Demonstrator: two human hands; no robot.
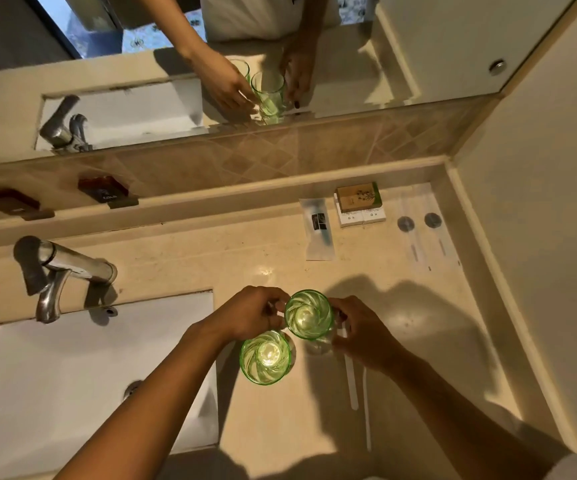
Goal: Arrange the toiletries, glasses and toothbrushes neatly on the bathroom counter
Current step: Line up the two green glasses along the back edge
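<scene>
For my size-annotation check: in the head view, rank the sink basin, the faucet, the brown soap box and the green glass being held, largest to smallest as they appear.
1. Sink basin, by far the largest.
2. Faucet.
3. Held green glass, though it sits nearer the camera, which inflates it.
4. Brown soap box; being farther back, its true size against the glass is unsure.

A beige stone counter [162, 265] fills the frame, white sink [72, 382] and chrome tap [58, 271] lower left, mirror [314, 57] across the top.

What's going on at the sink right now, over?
Both hands, left and right, on far green glass. Near glass stands beside sink. Path clear.
</scene>
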